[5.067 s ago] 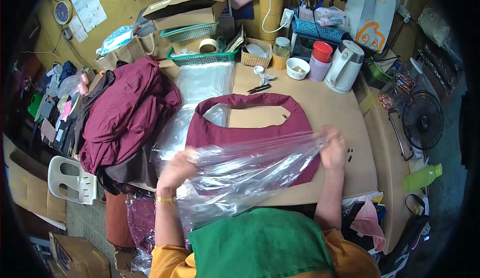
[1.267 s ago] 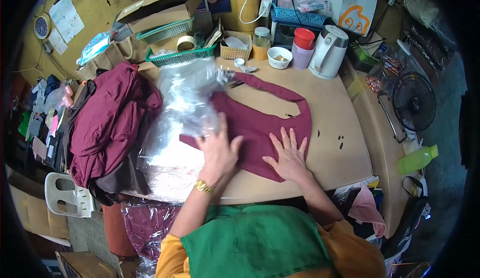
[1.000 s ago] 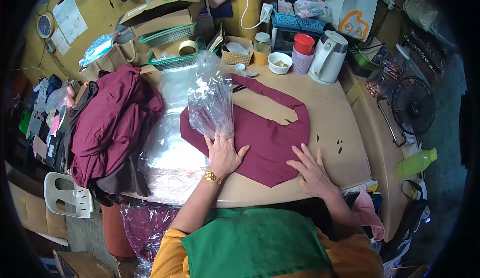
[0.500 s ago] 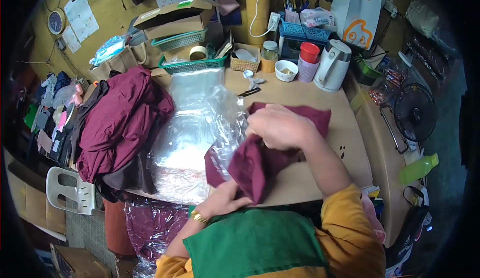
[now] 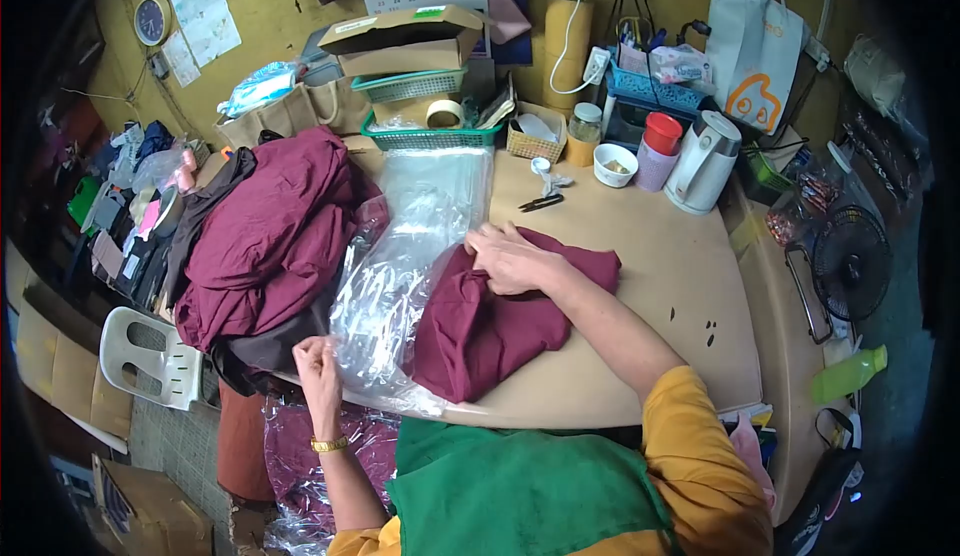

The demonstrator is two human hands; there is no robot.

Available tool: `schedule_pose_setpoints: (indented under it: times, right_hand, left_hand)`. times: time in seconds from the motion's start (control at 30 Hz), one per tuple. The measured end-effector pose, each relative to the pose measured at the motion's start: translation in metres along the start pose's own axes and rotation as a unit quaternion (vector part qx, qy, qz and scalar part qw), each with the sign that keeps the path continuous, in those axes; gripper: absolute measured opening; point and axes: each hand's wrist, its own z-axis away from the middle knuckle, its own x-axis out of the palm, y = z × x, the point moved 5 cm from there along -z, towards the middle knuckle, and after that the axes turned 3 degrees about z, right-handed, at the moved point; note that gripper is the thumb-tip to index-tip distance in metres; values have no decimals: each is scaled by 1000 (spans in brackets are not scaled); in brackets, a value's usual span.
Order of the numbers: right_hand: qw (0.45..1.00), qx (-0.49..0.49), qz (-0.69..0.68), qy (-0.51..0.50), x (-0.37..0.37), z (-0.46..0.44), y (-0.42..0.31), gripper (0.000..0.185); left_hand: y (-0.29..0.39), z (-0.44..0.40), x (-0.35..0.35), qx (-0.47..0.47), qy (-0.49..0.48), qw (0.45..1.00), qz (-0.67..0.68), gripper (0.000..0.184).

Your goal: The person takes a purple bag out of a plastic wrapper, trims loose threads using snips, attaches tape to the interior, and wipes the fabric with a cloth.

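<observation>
A maroon folded garment (image 5: 500, 341) lies near the front of the table, its left side against clear plastic. My right hand (image 5: 510, 259) presses on its upper part, fingers closed on the cloth. To the left, my left hand (image 5: 317, 364), with a gold-coloured watch at the wrist, is closed in a pinch at the left edge of a clear plastic bag (image 5: 385, 311); the fingertips are small and partly hidden. More flat plastic bags (image 5: 440, 171) are stacked behind. Beside them sits a large heap of maroon garments (image 5: 265, 241) with dark cloth below.
Small thread snips (image 5: 541, 202) lie beyond the garment. Along the back stand a green basket (image 5: 430, 138), a wicker basket (image 5: 535, 136), a white bowl (image 5: 614, 166) and a kettle (image 5: 703, 163). A plastic-wrapped maroon bundle (image 5: 330, 446) is below the table edge.
My left hand has moved left, from the garment's lower edge to the plastic's left side. The garment now lies flatter, and my right hand rests lower on it. The camera view has shifted.
</observation>
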Motion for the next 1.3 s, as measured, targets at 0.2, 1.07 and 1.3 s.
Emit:
schedule_pose_setpoints:
  times: [0.2, 1.07, 1.3]
  right_hand:
    - [996, -32, 80, -18, 24, -70, 6, 26]
    - [814, -14, -472, 339, -32, 150, -2, 35]
    - [780, 159, -415, 440, 9, 55, 48, 46]
  left_hand:
    - [3, 7, 29, -135, -182, 967, 115, 21]
    - [262, 7, 139, 511, -220, 785, -273, 42]
    - [237, 55, 143, 621, -343, 662, -241, 30]
